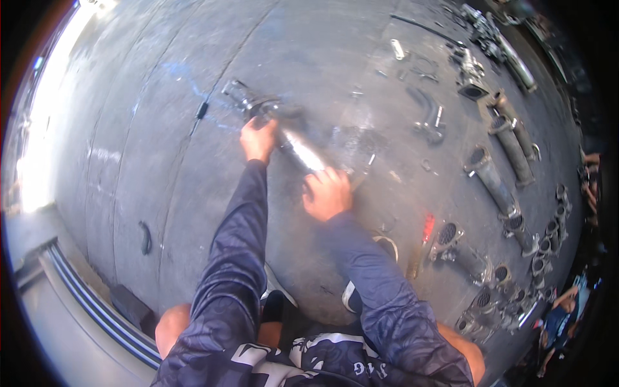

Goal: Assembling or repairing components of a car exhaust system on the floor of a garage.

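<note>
A shiny metal cylinder (302,148) with a dark cast fitting (261,105) at its far end lies slantwise in front of me, partly blurred. Beside that fitting, my left hand (259,138) is closed on the far part of the cylinder, thumb and fingers curled against it. My right hand (327,192) covers the cylinder's near end, with its fingers bent over the metal. The palm side of each hand is hidden. A thin bright metal rod (370,162) lies on the floor just right of the cylinder.
Several metal pipe parts with mesh-like ends (491,180) lie along the right. A red-handled tool (428,227) is near my right forearm. Curved pipes (429,116) and a long dark bar (425,29) lie farther off. At lower left is a grey ridged panel (84,316); people are at far right.
</note>
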Action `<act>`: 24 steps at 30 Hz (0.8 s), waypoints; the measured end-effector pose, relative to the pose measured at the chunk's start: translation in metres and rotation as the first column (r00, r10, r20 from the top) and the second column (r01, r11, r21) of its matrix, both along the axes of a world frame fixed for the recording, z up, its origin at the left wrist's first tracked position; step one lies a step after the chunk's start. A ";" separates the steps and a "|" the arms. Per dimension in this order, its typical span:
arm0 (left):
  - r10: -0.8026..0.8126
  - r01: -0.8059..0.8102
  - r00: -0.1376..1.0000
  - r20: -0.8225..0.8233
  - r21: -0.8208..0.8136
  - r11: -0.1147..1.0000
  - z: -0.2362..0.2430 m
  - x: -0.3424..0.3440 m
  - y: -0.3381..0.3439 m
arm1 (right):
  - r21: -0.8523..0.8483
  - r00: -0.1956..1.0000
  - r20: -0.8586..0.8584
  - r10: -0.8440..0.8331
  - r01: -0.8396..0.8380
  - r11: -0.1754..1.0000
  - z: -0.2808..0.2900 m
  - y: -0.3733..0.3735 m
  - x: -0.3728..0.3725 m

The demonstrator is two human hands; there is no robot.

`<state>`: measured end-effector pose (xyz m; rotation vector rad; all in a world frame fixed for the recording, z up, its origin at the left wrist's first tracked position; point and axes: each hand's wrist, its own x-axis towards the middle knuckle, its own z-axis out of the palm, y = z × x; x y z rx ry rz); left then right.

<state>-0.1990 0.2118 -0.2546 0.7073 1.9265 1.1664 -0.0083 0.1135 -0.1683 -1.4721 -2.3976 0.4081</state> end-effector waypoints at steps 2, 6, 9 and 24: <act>0.003 -0.007 0.997 -0.083 -0.054 0.999 0.044 0.014 0.001 | 0.007 1.000 0.003 0.000 0.000 1.000 0.002 0.001 0.001; -0.008 0.011 0.950 -0.312 0.007 1.000 0.037 0.014 0.004 | 0.020 1.000 0.004 0.008 -0.008 1.000 0.007 0.002 -0.001; -0.076 0.074 0.950 -0.304 -0.017 0.997 0.035 0.010 -0.002 | 0.016 0.999 0.023 0.023 -0.024 1.000 0.001 0.002 -0.005; -0.085 0.268 0.883 -0.462 0.348 0.898 0.061 -0.050 0.069 | -0.197 0.944 0.295 -0.150 0.214 0.957 -0.005 0.108 -0.103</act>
